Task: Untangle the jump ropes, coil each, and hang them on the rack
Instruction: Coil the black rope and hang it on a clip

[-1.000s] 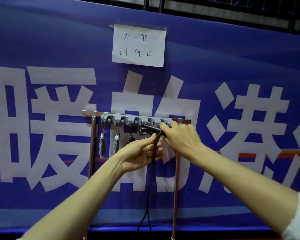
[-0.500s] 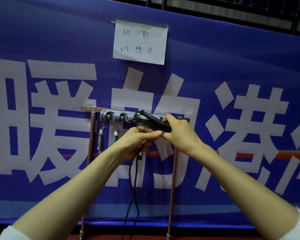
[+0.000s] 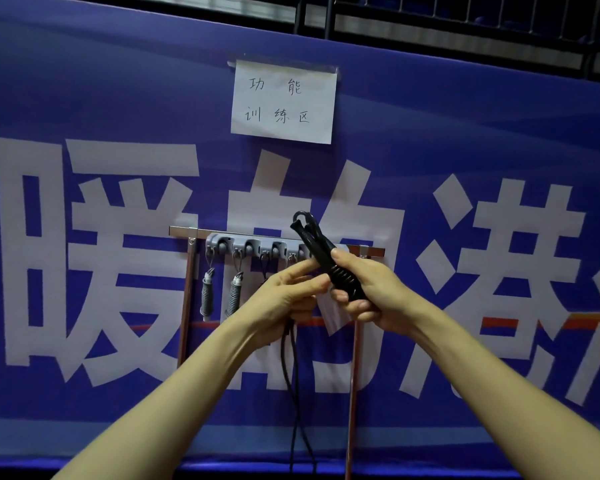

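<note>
My right hand (image 3: 371,292) grips the black jump rope handles (image 3: 323,258), held together and tilted up to the left, with a small cord loop at their top end. My left hand (image 3: 284,299) is curled round the black rope cord (image 3: 293,382) just below, its index finger stretched toward the handles. The cord hangs down in two strands to the bottom edge. Behind the hands is the grey hook rack (image 3: 250,245) on a metal frame. Two grey coiled ropes (image 3: 207,299) hang from its left hooks, and a dark item hangs from the third hook, mostly hidden by my left hand.
A blue banner (image 3: 465,168) with large white characters fills the background, with a white paper sign (image 3: 284,102) taped above the rack. The frame's copper-coloured uprights (image 3: 352,393) run down to the floor. Dark railings cross the top.
The handles came off the rack level and now tilt upward in my right hand, nearer to me. My left hand shifted along the cord beneath them. The view moved closer.
</note>
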Tool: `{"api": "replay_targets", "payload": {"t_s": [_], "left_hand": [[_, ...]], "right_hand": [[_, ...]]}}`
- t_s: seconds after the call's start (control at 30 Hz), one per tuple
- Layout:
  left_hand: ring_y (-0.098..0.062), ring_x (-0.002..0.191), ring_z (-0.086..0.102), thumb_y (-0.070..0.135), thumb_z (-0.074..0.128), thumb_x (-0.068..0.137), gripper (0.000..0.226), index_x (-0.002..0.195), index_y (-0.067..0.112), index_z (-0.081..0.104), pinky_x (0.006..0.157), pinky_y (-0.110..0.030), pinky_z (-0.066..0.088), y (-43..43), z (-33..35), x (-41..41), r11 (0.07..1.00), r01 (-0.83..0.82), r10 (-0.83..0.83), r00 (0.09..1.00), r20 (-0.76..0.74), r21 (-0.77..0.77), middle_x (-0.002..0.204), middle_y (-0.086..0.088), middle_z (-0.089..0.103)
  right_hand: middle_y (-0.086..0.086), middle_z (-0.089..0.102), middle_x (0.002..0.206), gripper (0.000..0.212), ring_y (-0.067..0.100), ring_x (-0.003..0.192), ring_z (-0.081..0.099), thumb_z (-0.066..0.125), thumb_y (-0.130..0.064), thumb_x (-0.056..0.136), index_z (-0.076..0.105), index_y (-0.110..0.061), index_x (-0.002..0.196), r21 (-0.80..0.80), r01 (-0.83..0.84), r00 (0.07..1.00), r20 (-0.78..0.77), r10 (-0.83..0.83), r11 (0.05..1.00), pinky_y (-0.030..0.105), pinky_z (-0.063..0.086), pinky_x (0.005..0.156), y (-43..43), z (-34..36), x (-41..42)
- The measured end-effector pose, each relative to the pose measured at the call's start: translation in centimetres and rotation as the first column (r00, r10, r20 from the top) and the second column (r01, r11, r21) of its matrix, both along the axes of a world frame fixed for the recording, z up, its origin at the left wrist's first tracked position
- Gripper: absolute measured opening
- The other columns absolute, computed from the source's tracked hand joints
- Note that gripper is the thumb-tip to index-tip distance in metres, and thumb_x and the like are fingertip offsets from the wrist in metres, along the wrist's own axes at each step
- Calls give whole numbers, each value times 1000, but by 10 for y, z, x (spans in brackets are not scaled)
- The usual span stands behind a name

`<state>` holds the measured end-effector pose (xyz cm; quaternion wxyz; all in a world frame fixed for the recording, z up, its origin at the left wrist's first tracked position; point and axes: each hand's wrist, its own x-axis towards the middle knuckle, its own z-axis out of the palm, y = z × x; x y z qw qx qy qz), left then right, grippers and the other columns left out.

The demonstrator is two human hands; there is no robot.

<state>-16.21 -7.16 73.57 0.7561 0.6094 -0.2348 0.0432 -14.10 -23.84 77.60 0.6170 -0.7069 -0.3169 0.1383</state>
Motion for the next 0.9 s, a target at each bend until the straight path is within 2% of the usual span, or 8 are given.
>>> {"api": "replay_targets", "payload": {"t_s": [0.1,0.23,0.43,0.57,0.63,0.73,0.83,0.9], "left_hand": [[-3,47,31,22,57,94,18,109,13,59,45,-15,33,4,-2,0,989,-36,33,999,20,142,62,5,42],[-7,55,32,31,46,99,28,93,14,68,51,-18,30,11,-1,-1,976,29,-23,999,-31,214,67,2,47],[-9,60,53,24,59,87,19,90,8,67,60,-19,49,17,-5,-9,982,0,1,1000,-6,191,70,-2,56],[-8,46,33,20,60,92,21,74,14,55,42,-15,30,15,-14,-9,981,-109,101,993,57,159,62,-2,42],[-6,49,29,19,57,95,21,75,15,51,44,-15,25,13,-19,-8,979,-116,113,993,29,165,62,1,42],[-7,51,29,21,50,97,15,84,13,51,50,-18,21,7,-24,-8,985,2,6,999,-42,173,66,1,52],[-7,54,37,21,55,90,11,84,12,54,57,-18,31,14,-26,-5,990,35,-31,999,-34,139,67,-1,53],[-9,63,52,17,60,88,9,84,10,56,66,-21,45,27,-26,-1,982,-64,49,995,85,177,74,-5,58]], "right_hand": [[0,45,61,34,5,40,29,40,-42,101,53,-11,105,5,-30,998,-49,30,1000,14,20,34,-2,-2,1],[-1,45,61,37,5,41,28,41,-43,100,55,-9,100,-54,-22,1000,5,23,998,16,19,37,-4,0,1],[-1,46,59,29,6,41,28,44,-45,98,50,-16,100,-109,14,999,50,-9,994,17,17,39,-7,3,1],[-1,50,61,34,9,44,31,47,-49,95,40,-16,99,-235,135,978,190,-91,963,20,22,41,-7,0,10],[0,51,62,38,9,45,33,49,-50,94,40,-14,104,-248,186,966,224,-130,951,19,25,40,-7,-3,15],[0,49,60,36,8,42,31,49,-50,94,44,-14,97,-193,162,973,195,-124,968,18,23,38,-7,-2,17],[0,48,59,43,8,41,28,48,-56,88,45,-15,101,-139,58,993,113,-42,989,18,20,38,-7,3,10],[0,48,57,53,8,40,28,46,-59,83,47,-13,110,-146,-10,996,89,23,989,18,21,37,-7,2,1]]}}
